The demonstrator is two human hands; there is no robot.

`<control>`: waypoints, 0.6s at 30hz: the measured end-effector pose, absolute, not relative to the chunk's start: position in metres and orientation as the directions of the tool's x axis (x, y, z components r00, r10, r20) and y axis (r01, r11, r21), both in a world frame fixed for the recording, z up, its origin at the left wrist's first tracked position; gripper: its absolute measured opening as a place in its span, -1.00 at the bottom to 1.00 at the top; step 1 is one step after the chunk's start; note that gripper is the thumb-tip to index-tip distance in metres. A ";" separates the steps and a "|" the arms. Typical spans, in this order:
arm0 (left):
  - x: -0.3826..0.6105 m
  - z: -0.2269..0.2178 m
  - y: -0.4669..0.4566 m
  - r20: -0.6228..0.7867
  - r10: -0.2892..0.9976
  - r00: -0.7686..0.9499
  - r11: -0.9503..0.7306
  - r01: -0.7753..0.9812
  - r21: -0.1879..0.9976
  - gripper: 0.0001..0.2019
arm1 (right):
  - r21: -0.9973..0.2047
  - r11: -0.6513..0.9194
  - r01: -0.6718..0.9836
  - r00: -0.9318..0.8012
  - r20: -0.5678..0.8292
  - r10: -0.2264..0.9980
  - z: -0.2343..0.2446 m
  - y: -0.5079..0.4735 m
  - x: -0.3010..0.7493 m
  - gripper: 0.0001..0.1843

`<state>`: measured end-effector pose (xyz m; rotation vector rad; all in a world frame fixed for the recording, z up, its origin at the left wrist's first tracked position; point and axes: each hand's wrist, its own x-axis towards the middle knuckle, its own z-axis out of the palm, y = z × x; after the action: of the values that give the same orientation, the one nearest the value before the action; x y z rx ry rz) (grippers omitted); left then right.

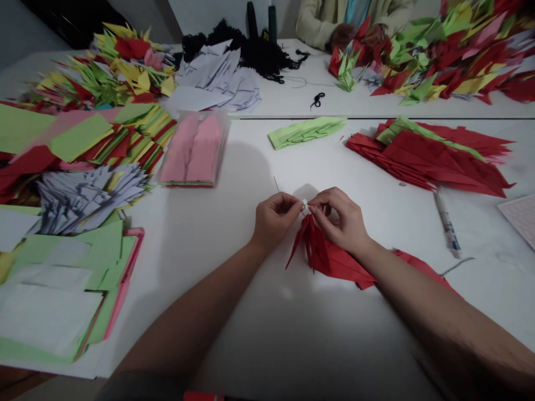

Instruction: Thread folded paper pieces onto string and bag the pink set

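My left hand (273, 218) is pinched shut on a thin needle (277, 185) whose tip sticks up and to the left. My right hand (340, 218) pinches a small white bead (305, 205) at the tip of a folded red paper crane (317, 250). The two hands meet fingertip to fingertip above the white table (234, 289). More red folded paper (422, 267) lies under my right forearm.
Stacks of red folded paper (434, 156) and green folded paper (305, 131) lie ahead. A clear box of pink paper (194, 147), coloured sheets (75, 139) and grey folded pieces (87, 195) sit left. A pen (446, 223) lies right. Another person's hands (355, 36) work among cranes at the far side.
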<state>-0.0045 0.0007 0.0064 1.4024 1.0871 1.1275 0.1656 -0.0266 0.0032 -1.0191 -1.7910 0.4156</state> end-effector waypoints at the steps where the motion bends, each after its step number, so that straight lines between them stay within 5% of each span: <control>1: -0.005 0.007 0.001 0.091 0.982 0.168 -0.101 0.057 0.993 -0.84 | -0.669 0.595 0.446 -0.160 0.594 0.788 0.003 -0.027 0.166 -0.87; 18: -0.007 0.006 0.001 0.089 0.960 0.264 -0.085 -0.026 0.996 -0.84 | -0.698 0.562 0.443 -0.172 0.549 0.818 0.003 -0.027 0.165 -0.90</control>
<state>-0.0065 0.0013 0.0060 1.3768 0.9559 1.0770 0.1655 -0.0273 0.0025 -1.0371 -1.8046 0.4730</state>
